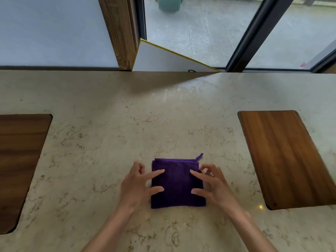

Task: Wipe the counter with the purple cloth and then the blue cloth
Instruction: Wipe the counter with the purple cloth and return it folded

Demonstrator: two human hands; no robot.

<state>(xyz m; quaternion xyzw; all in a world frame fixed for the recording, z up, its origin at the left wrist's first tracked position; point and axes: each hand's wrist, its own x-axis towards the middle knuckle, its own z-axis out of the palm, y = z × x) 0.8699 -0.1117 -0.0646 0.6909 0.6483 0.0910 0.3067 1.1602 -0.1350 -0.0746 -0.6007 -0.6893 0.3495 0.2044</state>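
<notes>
Between both hands (138, 186) (212, 188), folded purple cloth (177, 184).

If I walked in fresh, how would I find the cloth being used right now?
Look at the pale stone counter with a wooden board set into it on each side. Midway between the boards, near the front edge, lies a folded square purple cloth, with the left hand and right hand resting fingertips on its sides. It is the only fabric there, with a small loop at its far right corner.

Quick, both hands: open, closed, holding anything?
Left hand: open, fingertips resting on the purple cloth, no grip.
Right hand: open, fingertips on the same cloth.
</notes>
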